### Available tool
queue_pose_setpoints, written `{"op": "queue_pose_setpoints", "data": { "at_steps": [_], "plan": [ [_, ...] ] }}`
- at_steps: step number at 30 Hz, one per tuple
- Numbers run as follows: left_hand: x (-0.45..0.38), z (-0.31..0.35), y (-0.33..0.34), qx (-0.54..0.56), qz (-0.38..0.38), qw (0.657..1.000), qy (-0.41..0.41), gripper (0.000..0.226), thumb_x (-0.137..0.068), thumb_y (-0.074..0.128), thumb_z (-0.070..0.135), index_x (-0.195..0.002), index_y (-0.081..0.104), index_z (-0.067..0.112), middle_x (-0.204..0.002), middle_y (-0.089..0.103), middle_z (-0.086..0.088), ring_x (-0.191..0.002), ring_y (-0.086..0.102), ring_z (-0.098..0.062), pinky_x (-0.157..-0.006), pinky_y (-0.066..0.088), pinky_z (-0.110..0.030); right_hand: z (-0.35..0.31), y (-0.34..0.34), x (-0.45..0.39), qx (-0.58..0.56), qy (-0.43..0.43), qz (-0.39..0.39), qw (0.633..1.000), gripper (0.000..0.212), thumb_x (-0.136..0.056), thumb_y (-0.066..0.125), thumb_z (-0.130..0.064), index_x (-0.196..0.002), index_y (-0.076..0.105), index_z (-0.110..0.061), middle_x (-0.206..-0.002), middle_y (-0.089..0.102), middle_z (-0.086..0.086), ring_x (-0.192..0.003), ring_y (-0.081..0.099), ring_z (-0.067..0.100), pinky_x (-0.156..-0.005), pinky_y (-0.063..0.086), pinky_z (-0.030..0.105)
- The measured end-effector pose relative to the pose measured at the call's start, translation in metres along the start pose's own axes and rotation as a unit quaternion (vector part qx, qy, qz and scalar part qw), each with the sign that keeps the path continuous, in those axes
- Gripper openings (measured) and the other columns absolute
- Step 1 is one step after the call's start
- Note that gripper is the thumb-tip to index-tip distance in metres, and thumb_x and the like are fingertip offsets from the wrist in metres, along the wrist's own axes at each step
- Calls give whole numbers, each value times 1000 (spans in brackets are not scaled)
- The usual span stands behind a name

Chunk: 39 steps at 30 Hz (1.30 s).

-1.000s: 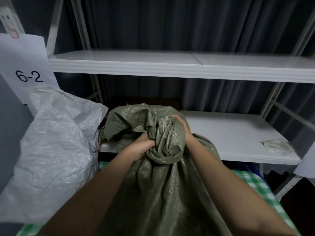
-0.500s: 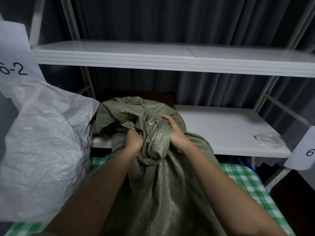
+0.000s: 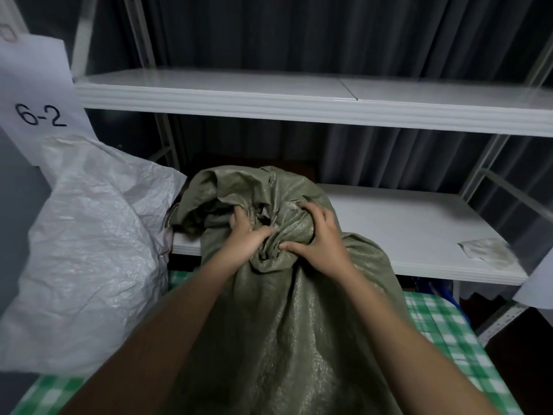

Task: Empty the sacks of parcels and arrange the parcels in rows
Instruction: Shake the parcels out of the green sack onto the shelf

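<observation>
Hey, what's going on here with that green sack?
A person is working at the tied neck of a green sack that stands on a green checked cloth. The left hand and the right hand both grip the bunched knot. The sack is not open yet and no parcels are out. A white sack sits to its left, and the white shelves behind hold only a scrap of paper.

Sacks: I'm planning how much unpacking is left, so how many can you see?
2. The green sack stands in the middle, its twisted neck gripped by the left hand and right hand. The white sack sits to its left. Others may lie out of view.
</observation>
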<state>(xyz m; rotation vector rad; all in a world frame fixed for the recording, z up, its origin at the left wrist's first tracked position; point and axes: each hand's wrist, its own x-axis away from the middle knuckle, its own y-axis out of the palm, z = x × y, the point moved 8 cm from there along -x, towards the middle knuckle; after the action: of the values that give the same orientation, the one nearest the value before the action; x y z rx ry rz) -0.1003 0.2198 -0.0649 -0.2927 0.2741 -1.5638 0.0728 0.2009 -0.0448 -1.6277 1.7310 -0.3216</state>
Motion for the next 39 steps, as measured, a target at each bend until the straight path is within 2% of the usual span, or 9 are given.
{"op": "queue_pose_setpoints", "data": {
  "at_steps": [6,11,16,21,24,27,32,36,39],
  "plan": [
    [27,23,17,-196,-52,976,82,139,-59,85,52,-125,-37,58,-155,-29,-7,-148,-4,-29,-116,19,-47,-8,10,-13,-123,4,-16,992,65,-76,81,-32,-131,48,-24,-129,51,-7,-118,46,5,-99,39,20],
    [16,26,20,-270,52,958,82,109,-68,81,44,-148,7,36,-141,16,-13,-123,43,-42,-101,42,-47,-21,7,-5,-204,1,-106,973,46,-89,66,-9,-131,53,-21,-122,56,-8,-102,54,-7,-85,38,1],
    [9,32,14,-278,122,950,70,50,-83,65,29,-125,38,27,-121,32,-9,-99,55,-36,-79,46,-38,-12,2,21,-197,-17,-146,969,72,-82,66,-8,-144,36,-31,-144,43,-6,-125,41,-7,-108,34,15],
    [4,28,1,-273,173,945,57,34,-88,59,22,-118,45,24,-120,34,-9,-92,57,-35,-72,44,-36,73,-10,33,190,78,-191,960,137,-59,78,-68,-147,-23,-42,-162,-13,1,-149,-12,24,-119,-3,53],
    [5,26,-2,-266,187,944,56,33,-88,60,20,-118,47,23,-122,35,-10,-91,57,-35,-73,46,-37,126,-20,41,265,180,-206,925,147,-55,79,-70,-145,-33,-36,-162,-16,6,-148,-13,34,-116,-2,60],
    [8,23,-5,-240,197,950,32,40,-86,60,16,-123,47,23,-127,33,-9,-95,56,-33,-72,40,-32,151,-32,44,298,243,-156,910,129,-64,76,-67,-153,-10,-31,-155,17,10,-141,21,38,-111,22,58],
    [14,22,-9,-169,206,964,19,44,-87,60,16,-127,45,26,-130,32,-6,-91,53,-27,-75,36,-28,144,-31,37,279,257,-42,924,38,-94,46,-31,-131,51,-23,-129,51,10,-121,46,37,-98,39,47],
    [12,31,-18,-58,221,973,30,53,-88,62,27,-137,42,28,-137,29,-5,-107,49,-23,-88,35,-25,98,-52,1,-41,212,137,967,29,-94,43,-11,-120,57,-10,-123,62,14,-113,56,33,-84,41,31],
    [10,36,-21,-21,214,976,39,59,-88,64,31,-141,39,27,-139,28,-4,-115,45,-17,-96,34,-24,71,-48,-13,-175,149,144,962,34,-97,46,-12,-129,57,-13,-126,62,5,-113,55,17,-89,40,23]
  ]
}}
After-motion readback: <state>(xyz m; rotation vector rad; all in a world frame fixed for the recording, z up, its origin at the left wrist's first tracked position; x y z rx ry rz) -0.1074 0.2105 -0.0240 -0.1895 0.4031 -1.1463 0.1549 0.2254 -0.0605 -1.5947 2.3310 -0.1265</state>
